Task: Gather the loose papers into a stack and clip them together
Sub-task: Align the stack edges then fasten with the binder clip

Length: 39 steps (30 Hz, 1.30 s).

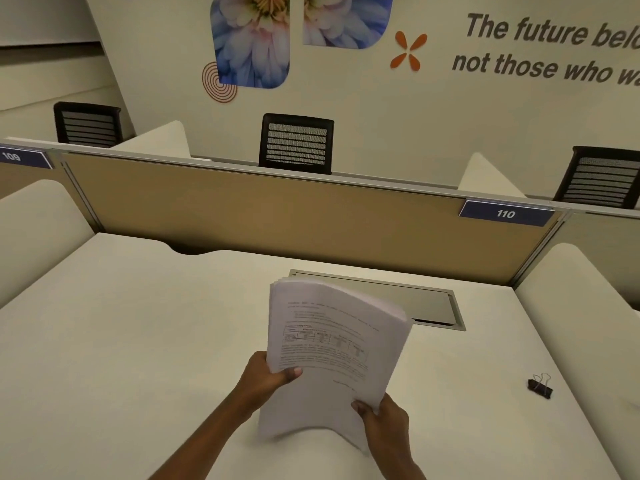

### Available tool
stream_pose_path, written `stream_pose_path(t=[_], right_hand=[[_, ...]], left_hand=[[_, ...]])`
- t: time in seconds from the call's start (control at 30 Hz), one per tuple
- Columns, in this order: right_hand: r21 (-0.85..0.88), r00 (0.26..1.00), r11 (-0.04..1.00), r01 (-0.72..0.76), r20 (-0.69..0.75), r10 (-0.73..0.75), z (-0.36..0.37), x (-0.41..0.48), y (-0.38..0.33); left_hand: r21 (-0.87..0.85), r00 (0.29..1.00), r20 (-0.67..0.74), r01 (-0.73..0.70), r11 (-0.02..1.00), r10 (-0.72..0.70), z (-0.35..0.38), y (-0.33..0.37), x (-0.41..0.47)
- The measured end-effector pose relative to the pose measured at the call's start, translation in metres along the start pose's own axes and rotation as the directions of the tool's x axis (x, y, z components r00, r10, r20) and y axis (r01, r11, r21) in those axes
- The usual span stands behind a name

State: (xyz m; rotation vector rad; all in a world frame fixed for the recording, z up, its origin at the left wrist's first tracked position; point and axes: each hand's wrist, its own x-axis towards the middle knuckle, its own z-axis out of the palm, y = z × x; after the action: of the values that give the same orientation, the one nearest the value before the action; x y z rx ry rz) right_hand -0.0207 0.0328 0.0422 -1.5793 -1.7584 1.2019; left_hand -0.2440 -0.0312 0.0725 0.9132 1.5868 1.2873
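A thick stack of white printed papers is held nearly upright above the white desk, its sheets bowed and slightly fanned at the top. My left hand grips the stack's left edge, thumb on the front page. My right hand holds the lower right corner. A black binder clip with silver handles lies on the desk well to the right of both hands, untouched.
A grey cable-tray flap is set into the desk behind the papers. A tan partition with a "110" label closes the desk's far side; white side dividers flank it. Black mesh chairs stand beyond.
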Motion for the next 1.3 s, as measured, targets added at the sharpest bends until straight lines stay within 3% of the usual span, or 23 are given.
stream_pose_path(t=[0.1, 0.23, 0.37, 0.5, 0.83, 1.1, 1.3], right_hand=[[-0.01, 1.0, 1.0, -0.01, -0.007, 0.01, 0.002, -0.002, 0.004], [0.01, 1.0, 1.0, -0.022, -0.017, 0.022, 0.004, -0.002, 0.006], [-0.011, 0.999, 1.0, 0.02, -0.039, -0.02, 0.006, 0.001, 0.005], [-0.026, 0.998, 0.999, 0.029, -0.046, -0.031, 0.007, 0.005, 0.006], [0.067, 1.0, 0.998, 0.012, 0.005, -0.013, 0.007, 0.009, 0.009], [0.119, 1.0, 0.993, -0.001, 0.03, -0.002, 0.004, 0.007, 0.003], [0.148, 0.999, 0.989, 0.016, 0.032, -0.021, 0.003, 0.008, 0.002]], left_hand=[[-0.125, 0.985, -0.161, -0.086, 0.988, 0.066, 0.007, 0.015, -0.005], [-0.185, 0.906, -0.374, -0.281, 0.942, 0.196, 0.009, 0.048, -0.002], [-0.111, 0.82, -0.468, -0.423, 0.899, 0.328, 0.008, 0.076, 0.004], [0.001, 0.772, -0.537, -0.404, 0.915, 0.341, 0.011, 0.088, 0.005], [0.127, 0.76, -0.579, -0.274, 0.953, 0.296, 0.018, 0.09, 0.007], [-0.012, 0.802, -0.554, -0.276, 0.961, 0.223, 0.019, 0.096, 0.004], [0.0, 0.811, -0.516, -0.32, 0.948, 0.274, 0.018, 0.093, 0.006]])
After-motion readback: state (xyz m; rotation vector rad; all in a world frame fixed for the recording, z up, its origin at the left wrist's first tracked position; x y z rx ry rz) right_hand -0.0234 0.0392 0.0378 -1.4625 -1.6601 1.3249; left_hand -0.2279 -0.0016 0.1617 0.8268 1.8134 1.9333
